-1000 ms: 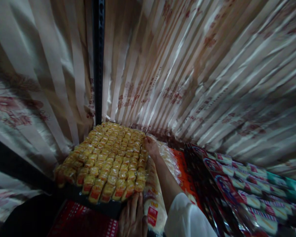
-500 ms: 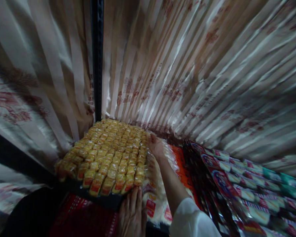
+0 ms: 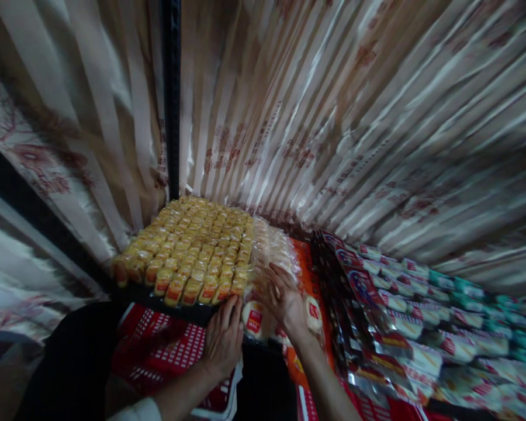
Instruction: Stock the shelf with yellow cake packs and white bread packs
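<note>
Rows of small yellow wrapped snack packs [image 3: 201, 251] stand close together on a dark shelf [image 3: 184, 313]. My left hand [image 3: 223, 336] rests at the front right corner of these rows, its fingers stretched out against the last packs. To their right lie rows of pale, clear-wrapped packs [image 3: 267, 242], with a red-labelled one [image 3: 253, 320] at the front. Over these pale packs is my right hand [image 3: 286, 298], fingers apart and slightly bent, touching or just above the wrappers. I see nothing held in either hand.
Farther right are orange packs [image 3: 304, 263], dark glossy packs [image 3: 328, 286] and white and green packs [image 3: 447, 316]. A red basket [image 3: 158, 345] sits below the shelf front. Pleated printed sheeting [image 3: 289, 117] hangs behind, beside a dark upright post [image 3: 172, 99].
My right hand has drawn back from the far end of the pale packs toward their front. My left hand stays at the yellow packs' front corner. The view has shifted slightly.
</note>
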Demonstrator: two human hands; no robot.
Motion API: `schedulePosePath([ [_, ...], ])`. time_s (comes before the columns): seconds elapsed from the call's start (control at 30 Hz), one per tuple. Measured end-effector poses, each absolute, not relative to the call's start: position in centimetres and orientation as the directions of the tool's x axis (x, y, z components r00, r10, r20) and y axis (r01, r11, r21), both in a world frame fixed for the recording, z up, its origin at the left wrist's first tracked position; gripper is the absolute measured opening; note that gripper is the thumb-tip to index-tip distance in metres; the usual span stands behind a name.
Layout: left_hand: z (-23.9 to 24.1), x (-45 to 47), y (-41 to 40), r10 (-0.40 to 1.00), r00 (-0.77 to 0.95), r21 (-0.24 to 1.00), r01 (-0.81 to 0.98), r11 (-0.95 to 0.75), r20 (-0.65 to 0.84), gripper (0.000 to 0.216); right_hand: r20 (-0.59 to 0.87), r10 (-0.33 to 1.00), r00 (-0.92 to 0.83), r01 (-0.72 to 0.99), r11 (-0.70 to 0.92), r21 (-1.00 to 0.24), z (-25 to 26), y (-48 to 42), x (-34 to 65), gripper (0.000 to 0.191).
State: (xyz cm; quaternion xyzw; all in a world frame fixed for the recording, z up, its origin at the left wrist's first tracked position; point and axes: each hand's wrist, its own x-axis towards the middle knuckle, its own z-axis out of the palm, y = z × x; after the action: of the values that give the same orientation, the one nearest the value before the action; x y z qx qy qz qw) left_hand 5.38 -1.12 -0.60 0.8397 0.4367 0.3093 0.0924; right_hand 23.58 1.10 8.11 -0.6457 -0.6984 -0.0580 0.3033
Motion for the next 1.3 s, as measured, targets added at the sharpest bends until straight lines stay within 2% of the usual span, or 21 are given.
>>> schedulePosePath([
  [0.13, -0.8, 4.6, -1.3, 0.766, 0.438, 0.473, 0.608, -0.638, 0.471, 0.046, 0.538, 0.842, -0.03, 0.947, 0.195, -0.254, 6.6, -2.3, 21.4, 0.041],
  [0.33, 0.3, 4.0, -1.5, 0.79, 0.436, 0.55, 0.568, -0.613, 0.431, 0.046, 0.488, 0.86, -0.148, 0.968, 0.228, -0.107, 3.9, -5.1, 20.0, 0.039],
  [0.47, 1.1, 4.2, -1.4, 0.812, 0.448, 0.585, 0.565, -0.581, 0.374, 0.048, 0.5, 0.849, -0.171, 0.959, 0.26, -0.113, 3.1, -5.4, 20.2, 0.035],
  [0.63, 1.5, 2.7, -2.3, 0.824, 0.41, 0.628, 0.535, -0.564, 0.391, 0.046, 0.505, 0.843, -0.185, 0.946, 0.292, -0.141, 3.3, -5.6, 19.3, 0.043],
  [0.8, 1.3, -1.6, -2.1, 0.905, 0.126, 0.727, 0.556, -0.403, 0.406, 0.038, 0.562, 0.812, -0.158, 0.896, 0.357, -0.263, 1.8, -5.4, 15.7, 0.04],
  [0.97, 0.5, -5.3, 0.4, 0.917, -0.206, 0.825, 0.534, -0.187, 0.341, 0.035, 0.471, 0.878, -0.091, 0.811, 0.339, -0.476, 0.3, -4.5, 10.0, 0.037],
  [1.13, 0.1, -6.7, 2.1, 0.919, -0.22, 0.82, 0.549, -0.161, 0.327, 0.038, 0.444, 0.896, -0.03, 0.75, 0.314, -0.582, 0.4, -3.5, 6.4, 0.035],
  [1.3, 0.2, -7.0, 2.2, 0.909, -0.159, 0.788, 0.569, -0.235, 0.386, 0.036, 0.439, 0.898, 0.037, 0.748, 0.266, -0.607, 0.7, -3.3, 7.0, 0.034],
])
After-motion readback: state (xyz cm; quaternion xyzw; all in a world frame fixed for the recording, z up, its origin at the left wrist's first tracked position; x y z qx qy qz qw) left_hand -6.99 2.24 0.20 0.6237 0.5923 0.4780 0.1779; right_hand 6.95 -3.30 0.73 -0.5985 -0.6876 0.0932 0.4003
